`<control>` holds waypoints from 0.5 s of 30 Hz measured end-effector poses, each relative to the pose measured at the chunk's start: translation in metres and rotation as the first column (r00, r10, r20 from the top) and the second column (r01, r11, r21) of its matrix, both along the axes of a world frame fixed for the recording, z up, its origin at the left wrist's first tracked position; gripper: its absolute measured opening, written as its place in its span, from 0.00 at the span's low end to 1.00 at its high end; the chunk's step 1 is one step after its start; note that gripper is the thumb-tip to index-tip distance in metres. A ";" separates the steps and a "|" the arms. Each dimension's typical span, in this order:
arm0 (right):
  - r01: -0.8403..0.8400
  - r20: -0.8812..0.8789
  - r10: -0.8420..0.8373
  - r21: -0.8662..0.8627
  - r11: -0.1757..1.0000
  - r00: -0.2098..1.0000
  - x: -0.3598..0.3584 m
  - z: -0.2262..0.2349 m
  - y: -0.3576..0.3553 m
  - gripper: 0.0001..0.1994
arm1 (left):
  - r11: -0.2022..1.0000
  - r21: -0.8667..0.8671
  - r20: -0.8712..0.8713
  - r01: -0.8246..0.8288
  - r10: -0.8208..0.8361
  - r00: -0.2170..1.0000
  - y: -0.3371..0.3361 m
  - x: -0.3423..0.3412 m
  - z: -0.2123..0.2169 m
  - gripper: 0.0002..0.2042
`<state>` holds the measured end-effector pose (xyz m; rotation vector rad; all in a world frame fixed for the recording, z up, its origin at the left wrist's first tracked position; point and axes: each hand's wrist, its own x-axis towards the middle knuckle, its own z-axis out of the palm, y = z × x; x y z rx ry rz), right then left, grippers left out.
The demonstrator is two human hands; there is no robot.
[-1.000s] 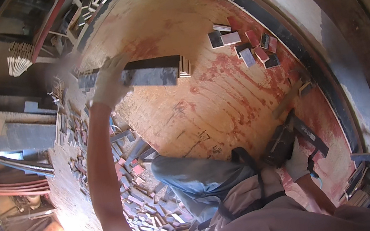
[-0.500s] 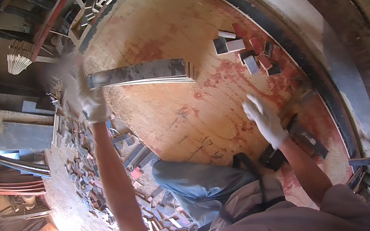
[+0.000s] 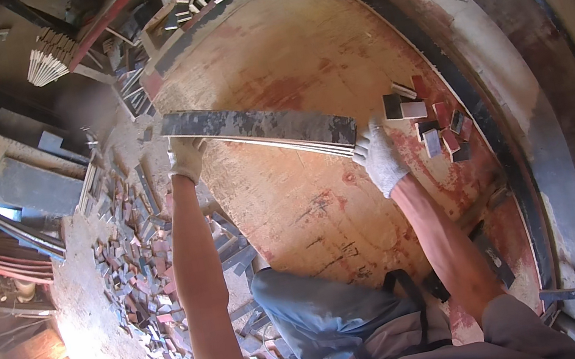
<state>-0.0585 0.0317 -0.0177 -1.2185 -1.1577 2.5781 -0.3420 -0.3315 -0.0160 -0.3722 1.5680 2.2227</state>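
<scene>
A stack of long, narrow wooden boards (image 3: pixel 263 126), with dark, scuffed faces and pale edges, lies slantwise over the brown worktop (image 3: pixel 278 212). Its right end is nearer to me than its left. My left hand (image 3: pixel 184 159), in a whitish glove, is closed on the left end from below, its fingers partly hidden by the boards. At the other end, my gloved right hand (image 3: pixel 383 162) holds the stack, with the thumb side by the lower edge and blurred fingers along the end.
Several small red, black and pale blocks (image 3: pixel 432 142) lie at the worktop's right. Many wooden offcuts (image 3: pixel 144 282) cover the floor to the left. A dark raised edge (image 3: pixel 481 122) curves along the right side. A box of short pieces (image 3: pixel 194 0) stands at the far end.
My right hand has moved up from apart to the stack's right end. The stack has shifted right and tilted, its right end coming nearer. My left hand has moved slightly right.
</scene>
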 end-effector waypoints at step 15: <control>-0.056 -0.018 0.063 0.275 0.960 0.998 -0.018 0.033 0.031 0.28 | 0.993 -0.013 0.053 -0.120 0.121 0.991 -0.050 0.177 -0.023 0.24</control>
